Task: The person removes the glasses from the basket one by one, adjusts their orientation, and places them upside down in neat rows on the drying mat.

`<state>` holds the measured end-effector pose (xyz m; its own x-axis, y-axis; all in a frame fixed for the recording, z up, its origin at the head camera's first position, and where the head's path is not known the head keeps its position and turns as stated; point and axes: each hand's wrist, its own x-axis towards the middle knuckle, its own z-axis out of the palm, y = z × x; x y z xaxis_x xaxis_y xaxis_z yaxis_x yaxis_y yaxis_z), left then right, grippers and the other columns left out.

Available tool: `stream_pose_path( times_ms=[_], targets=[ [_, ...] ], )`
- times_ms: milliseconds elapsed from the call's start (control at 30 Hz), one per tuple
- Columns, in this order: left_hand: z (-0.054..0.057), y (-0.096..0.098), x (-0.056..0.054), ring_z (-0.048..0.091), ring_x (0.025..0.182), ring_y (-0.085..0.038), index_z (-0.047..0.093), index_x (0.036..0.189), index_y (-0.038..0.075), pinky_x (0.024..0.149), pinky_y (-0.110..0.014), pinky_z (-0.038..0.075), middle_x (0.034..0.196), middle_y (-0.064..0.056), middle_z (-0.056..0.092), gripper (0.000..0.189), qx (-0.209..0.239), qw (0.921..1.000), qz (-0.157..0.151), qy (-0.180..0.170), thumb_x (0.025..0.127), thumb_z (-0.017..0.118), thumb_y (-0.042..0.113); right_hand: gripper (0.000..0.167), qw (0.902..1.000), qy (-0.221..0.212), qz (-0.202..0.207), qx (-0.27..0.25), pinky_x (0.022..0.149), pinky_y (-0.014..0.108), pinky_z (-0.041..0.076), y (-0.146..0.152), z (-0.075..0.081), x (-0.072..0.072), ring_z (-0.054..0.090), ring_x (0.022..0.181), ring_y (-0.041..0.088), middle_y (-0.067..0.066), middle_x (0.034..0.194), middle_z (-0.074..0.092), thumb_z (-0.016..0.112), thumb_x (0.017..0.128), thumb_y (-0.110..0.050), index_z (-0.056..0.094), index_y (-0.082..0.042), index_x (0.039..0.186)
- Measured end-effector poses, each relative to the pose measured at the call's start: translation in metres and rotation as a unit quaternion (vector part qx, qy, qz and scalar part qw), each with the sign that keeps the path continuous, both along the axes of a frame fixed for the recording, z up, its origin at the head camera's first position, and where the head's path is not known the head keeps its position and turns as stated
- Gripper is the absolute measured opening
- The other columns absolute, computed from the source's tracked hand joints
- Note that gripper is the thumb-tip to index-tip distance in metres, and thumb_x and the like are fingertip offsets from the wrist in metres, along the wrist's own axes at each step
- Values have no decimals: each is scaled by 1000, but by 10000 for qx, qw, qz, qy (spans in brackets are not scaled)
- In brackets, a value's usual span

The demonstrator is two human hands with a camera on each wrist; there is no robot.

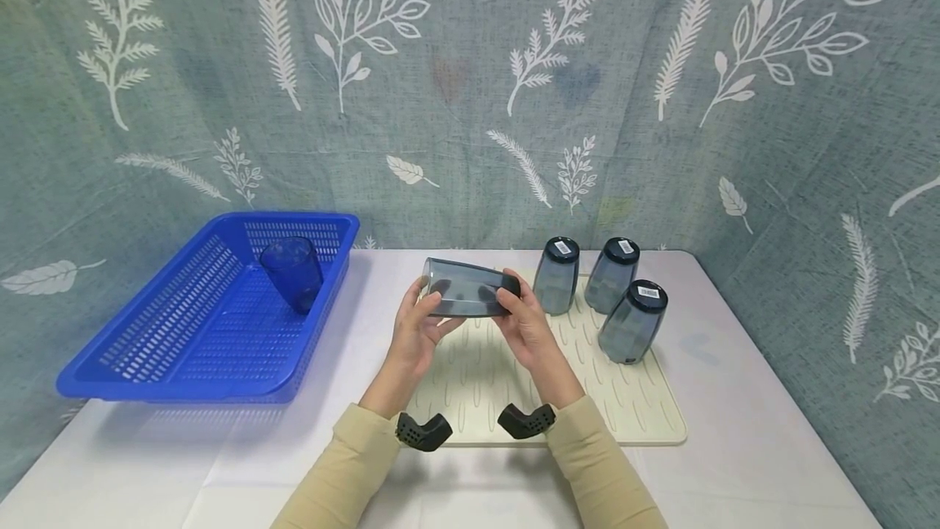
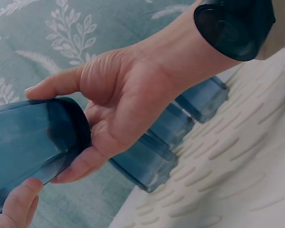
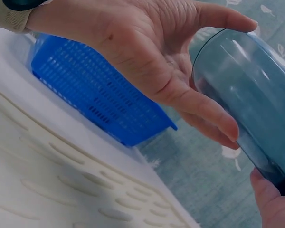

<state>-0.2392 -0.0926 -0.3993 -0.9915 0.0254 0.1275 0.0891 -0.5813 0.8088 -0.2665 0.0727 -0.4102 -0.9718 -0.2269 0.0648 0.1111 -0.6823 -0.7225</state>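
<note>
A grey-blue clear drinking glass (image 1: 470, 291) lies sideways in the air above the ridged cream mat (image 1: 485, 398), its mouth to the left and its dark base to the right. My left hand (image 1: 417, 331) grips the mouth end, thumb along the near side. At the base end my right hand (image 1: 525, 323) holds it between thumb and fingers. The left wrist view shows the right hand (image 2: 128, 95) around the thick base, and the right wrist view has the left hand (image 3: 152, 61) at the thin rim.
Three similar glasses (image 1: 556, 277) (image 1: 612, 277) (image 1: 631, 329) stand upside down on the mat's right part, labels on their bases. To the left, a blue perforated basket (image 1: 184, 390) contains another glass (image 1: 292, 272), mouth up. A leaf-patterned curtain (image 1: 455, 104) hangs behind the white table (image 1: 734, 447).
</note>
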Motion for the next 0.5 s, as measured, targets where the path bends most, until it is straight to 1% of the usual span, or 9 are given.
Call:
stream_pose_path(
  times_ms=[133,233,300,400,500],
  targets=[
    [1,0,2,63,99,-18,23,139,6,82,-39,52,118,-10,52,62,-39,9999,-122,106,84,51,10,54,9999,35,-34,139,79,20,48,3,2,1,56,91,9,5,118,43,52,85,2,33,-6,135],
    [2,-1,4,61,104,-20,22,139,8,87,-43,49,123,-13,48,62,-154,9995,-255,93,84,51,9,58,9997,90,-11,247,78,21,48,6,3,1,56,89,10,5,117,43,55,83,1,31,-5,136],
    [4,-3,5,55,111,-24,19,141,9,92,-48,44,129,-14,42,66,-392,9986,-350,-3,84,53,11,59,9993,143,-26,332,77,21,48,8,5,1,55,88,10,6,116,42,56,82,0,32,-6,135],
    [6,-7,7,43,123,-32,14,144,10,97,-54,38,139,-18,32,76,-745,9958,-503,-197,83,59,15,59,9985,241,-51,489,76,21,48,12,8,1,55,88,11,6,115,42,58,82,-1,33,-5,135],
    [7,-13,8,32,130,-37,8,146,10,99,-56,34,146,-19,22,84,-1052,9921,-601,-314,81,62,16,57,9977,294,-47,611,76,22,47,17,13,-1,54,90,12,6,117,40,60,82,-1,35,-6,133]
  ],
)
